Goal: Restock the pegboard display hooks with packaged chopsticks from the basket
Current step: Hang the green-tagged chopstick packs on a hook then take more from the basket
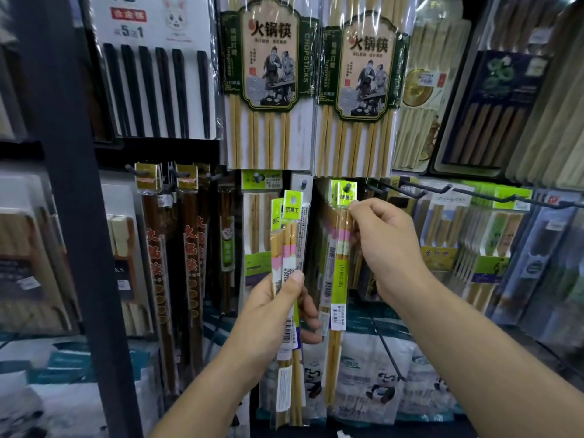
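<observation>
My left hand (284, 303) grips two slim packs of chopsticks (287, 241) with green header cards, held upright in front of the display. My right hand (379, 235) pinches the top of another green-headed chopstick pack (339, 257) that hangs on a black hook (347, 186) at the middle of the pegboard. More of the same packs hang behind it. The basket is not in view.
Large bamboo chopstick packs (268, 83) hang above. Dark red chopstick packs (192, 248) hang to the left beside a dark upright post (79, 216). Bare black hooks (410, 188) stick out to the right. Panda-printed bags (376, 384) sit below.
</observation>
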Demonstrator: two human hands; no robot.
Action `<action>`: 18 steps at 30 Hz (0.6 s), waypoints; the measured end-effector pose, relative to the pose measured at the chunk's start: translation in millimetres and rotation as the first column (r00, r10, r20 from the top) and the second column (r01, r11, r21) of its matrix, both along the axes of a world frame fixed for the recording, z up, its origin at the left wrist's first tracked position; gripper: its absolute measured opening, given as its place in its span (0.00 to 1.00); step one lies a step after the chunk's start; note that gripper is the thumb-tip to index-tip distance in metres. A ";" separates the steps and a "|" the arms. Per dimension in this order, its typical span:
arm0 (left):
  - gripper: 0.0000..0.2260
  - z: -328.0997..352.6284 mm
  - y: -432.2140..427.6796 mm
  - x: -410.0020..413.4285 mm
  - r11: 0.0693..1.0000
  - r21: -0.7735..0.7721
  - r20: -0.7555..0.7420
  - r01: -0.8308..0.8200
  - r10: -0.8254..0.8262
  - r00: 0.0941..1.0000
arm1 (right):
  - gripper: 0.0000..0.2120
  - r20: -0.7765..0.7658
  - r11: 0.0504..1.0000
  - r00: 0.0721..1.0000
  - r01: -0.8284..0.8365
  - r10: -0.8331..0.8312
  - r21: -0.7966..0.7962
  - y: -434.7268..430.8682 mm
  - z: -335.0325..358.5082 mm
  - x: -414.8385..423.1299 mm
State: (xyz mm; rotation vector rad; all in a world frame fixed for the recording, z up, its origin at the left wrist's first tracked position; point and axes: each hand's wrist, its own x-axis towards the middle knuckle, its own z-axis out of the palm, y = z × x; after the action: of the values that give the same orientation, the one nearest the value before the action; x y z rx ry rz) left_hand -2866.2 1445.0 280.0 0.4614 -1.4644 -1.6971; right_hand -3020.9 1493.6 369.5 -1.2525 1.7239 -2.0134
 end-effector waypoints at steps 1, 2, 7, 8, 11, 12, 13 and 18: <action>0.19 0.3 -0.2 0.2 1.000 0.000 0.001 -0.002 0.002 1.000 | 0.14 -0.005 1.000 1.000 0.008 -0.008 0.005 -1.2 -1.3 -0.9; 0.19 0.5 -0.6 0.3 1.000 0.000 -0.001 -0.003 0.003 1.000 | 0.14 -0.008 1.000 1.000 0.018 -0.018 0.009 -2.4 -2.2 -1.7; 0.20 2.3 -0.8 0.6 0.998 -0.060 0.004 0.008 -0.008 1.000 | 0.15 -0.036 0.995 0.997 0.077 -0.075 0.057 -7.5 -8.7 -6.8; 0.21 2.2 -0.6 0.7 0.997 -0.076 0.005 0.011 -0.011 1.000 | 0.15 -0.045 0.994 0.995 0.093 -0.090 0.063 -7.3 -10.5 -7.5; 0.22 0.9 -0.3 1.5 0.994 -0.111 0.020 0.012 -0.010 1.000 | 0.14 -0.072 0.984 0.983 0.172 -0.169 0.045 -4.3 -17.2 -7.3; 0.20 0.3 -0.4 1.5 0.993 -0.117 0.027 0.012 -0.009 1.000 | 0.15 -0.084 0.981 0.979 0.189 -0.185 0.036 -2.1 -18.8 -5.5; 0.17 -0.1 -0.5 1.2 0.992 -0.126 0.036 0.014 -0.009 0.999 | 0.16 -0.100 0.984 0.980 0.178 -0.175 0.030 0.7 -19.6 -2.3; 0.07 0.7 4.1 -1.4 0.987 -0.157 0.054 0.043 -0.035 0.998 | 0.16 -0.189 0.993 0.975 -0.121 0.115 -0.017 10.0 -23.5 18.8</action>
State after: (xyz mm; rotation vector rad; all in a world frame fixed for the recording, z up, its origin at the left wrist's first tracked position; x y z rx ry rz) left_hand -2867.6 1449.1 280.7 0.3948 -1.6403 -1.5943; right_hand -3002.1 1503.6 346.0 -1.5608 1.6600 -1.9122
